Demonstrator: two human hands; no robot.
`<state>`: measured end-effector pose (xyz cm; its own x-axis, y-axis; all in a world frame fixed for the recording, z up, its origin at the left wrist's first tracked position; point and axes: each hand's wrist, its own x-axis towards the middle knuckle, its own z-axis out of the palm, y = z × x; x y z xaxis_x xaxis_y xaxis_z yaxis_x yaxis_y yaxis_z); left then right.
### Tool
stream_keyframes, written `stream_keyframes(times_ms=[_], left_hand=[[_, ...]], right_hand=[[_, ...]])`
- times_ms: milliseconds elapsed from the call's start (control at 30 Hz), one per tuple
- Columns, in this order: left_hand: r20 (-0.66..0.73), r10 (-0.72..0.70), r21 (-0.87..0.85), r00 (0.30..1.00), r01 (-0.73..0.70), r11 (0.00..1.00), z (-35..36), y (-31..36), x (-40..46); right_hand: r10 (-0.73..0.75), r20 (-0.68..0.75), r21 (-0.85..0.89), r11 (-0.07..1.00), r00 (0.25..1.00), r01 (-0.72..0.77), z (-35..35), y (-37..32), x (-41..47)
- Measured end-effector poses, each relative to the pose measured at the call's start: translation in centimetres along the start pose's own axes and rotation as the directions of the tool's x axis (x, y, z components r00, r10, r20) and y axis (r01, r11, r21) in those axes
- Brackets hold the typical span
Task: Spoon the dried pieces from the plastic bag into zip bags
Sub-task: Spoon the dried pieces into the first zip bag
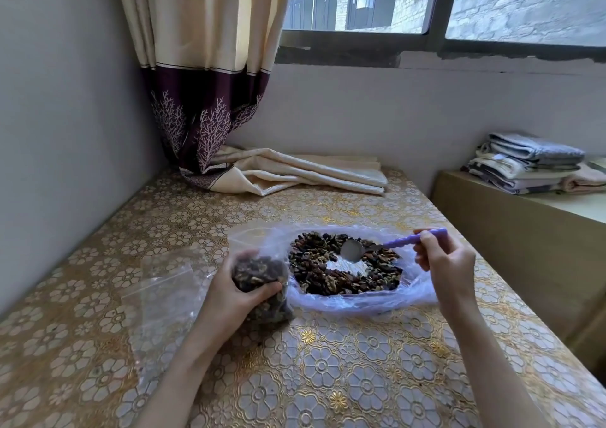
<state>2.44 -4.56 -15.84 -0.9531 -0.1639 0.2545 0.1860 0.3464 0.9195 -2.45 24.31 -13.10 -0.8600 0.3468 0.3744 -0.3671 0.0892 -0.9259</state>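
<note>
The right hand (446, 263) pinches the purple handle of a spoon (377, 247), fingers curled round its end; the round metal bowl of the spoon looks bare and hangs just above the dried pieces (341, 270). Those pieces, dark brown and tan, lie spread in a loose ring inside the plastic bag (360, 301), which is laid wide open on the desk (328, 378) with its thin, bluish film rumpled round them. A bare patch of film shows in the middle of the ring.

The left hand (239, 293) grips a zip bag (262, 283) just left of the plastic bag, fingers and thumb wrapped round its bulging lower part. It is well stuffed with the same dried pieces and stands on the desk, its clear top rising behind the hand.

Left of that hand, other clear zip bags (164, 296) lie flat on the flowered gold desk cover. At the far end, a curtain (210, 99) hangs from the window, its hem pooling on the desk. Folded cloths (528, 165) are stacked on a ledge to the right.
</note>
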Motion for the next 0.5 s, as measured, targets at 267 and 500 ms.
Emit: stream_keyframes(times_ms=[267,500], left_hand=[[0.151,-0.099,-0.007,0.984,0.101,0.995,0.30,-0.69,0.02],[0.349,-0.118,0.082,0.930,0.095,0.992,-0.35,-0.49,-0.06]], right_hand=[[-0.014,0.096,-0.102,0.994,0.995,0.024,-0.60,0.65,-0.15],[0.112,0.190,-0.023,0.994,0.975,-0.109,-1.03,0.90,-0.33]])
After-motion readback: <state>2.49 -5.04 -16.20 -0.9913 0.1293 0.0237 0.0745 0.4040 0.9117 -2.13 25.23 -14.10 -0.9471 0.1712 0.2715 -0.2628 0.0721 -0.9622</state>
